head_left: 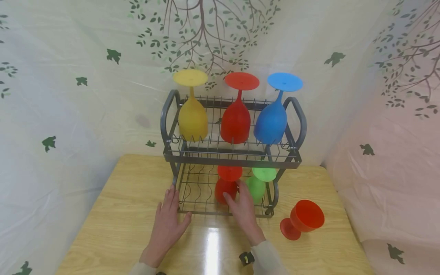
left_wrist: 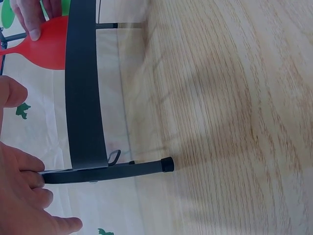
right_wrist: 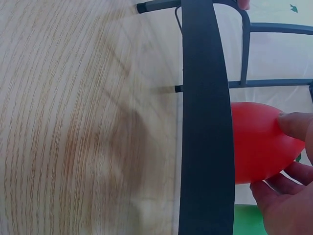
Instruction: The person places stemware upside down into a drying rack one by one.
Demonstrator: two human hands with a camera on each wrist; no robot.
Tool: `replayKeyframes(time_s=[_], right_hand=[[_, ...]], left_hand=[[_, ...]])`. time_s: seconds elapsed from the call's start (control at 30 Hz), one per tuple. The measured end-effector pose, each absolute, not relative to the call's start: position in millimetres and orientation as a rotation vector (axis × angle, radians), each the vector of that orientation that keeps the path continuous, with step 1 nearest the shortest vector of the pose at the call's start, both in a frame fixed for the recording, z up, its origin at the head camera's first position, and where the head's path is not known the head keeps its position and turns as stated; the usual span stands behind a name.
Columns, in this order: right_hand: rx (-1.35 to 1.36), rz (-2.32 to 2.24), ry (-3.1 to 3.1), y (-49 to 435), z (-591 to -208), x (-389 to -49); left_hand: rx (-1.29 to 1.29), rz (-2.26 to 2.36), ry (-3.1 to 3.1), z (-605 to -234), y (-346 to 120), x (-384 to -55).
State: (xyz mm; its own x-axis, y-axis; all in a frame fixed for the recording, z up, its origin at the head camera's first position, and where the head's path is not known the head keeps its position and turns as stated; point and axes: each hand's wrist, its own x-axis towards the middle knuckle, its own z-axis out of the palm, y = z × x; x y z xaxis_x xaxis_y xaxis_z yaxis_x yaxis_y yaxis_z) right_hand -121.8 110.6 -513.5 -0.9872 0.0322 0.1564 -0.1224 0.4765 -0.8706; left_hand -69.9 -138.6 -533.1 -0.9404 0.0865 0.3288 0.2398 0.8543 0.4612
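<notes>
On the lower tier of the dish rack [head_left: 220, 162], a red goblet [head_left: 223, 191] stands upside down. My right hand [head_left: 243, 206] grips its bowl between thumb and fingers; in the right wrist view, the thumb is on one side of the red bowl [right_wrist: 259, 142] and the fingers on the other. Just right of that hand is an upside-down green goblet [head_left: 256, 187], partly hidden by it. My left hand [head_left: 167, 219] touches the rack's lower left corner, its fingers extended along the side frame and its thumb spread away.
Upside down along the upper tier are a yellow goblet [head_left: 193, 120], another red goblet [head_left: 235, 122] and a blue goblet [head_left: 271, 122]. A further red goblet [head_left: 307, 215] lies tilted on the wooden table [head_left: 117, 214], right of the rack. Behind hangs a leaf-patterned sheet [head_left: 86, 114].
</notes>
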Motion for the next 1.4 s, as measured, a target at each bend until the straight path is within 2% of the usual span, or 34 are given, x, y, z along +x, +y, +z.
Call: replayKeyframes(time_s=[0.43, 1.1, 1.4], right_hand=[[0.086, 1.538, -2.556, 113.8, -513.3, -119.1], [0.162, 1.53, -2.392, 145.1, -490.9, -74.3], [0.186, 1.476, -2.296, 175.6, -480.0, -54.7]], left_hand=[[-0.238, -0.75, -2.781, -529.4, -138.6, -69.7], [-0.237, -0.768, -2.745, -529.3, -141.1, -69.3], [-0.27, -0.825, -2.65, -532.9, -138.6, -72.2]])
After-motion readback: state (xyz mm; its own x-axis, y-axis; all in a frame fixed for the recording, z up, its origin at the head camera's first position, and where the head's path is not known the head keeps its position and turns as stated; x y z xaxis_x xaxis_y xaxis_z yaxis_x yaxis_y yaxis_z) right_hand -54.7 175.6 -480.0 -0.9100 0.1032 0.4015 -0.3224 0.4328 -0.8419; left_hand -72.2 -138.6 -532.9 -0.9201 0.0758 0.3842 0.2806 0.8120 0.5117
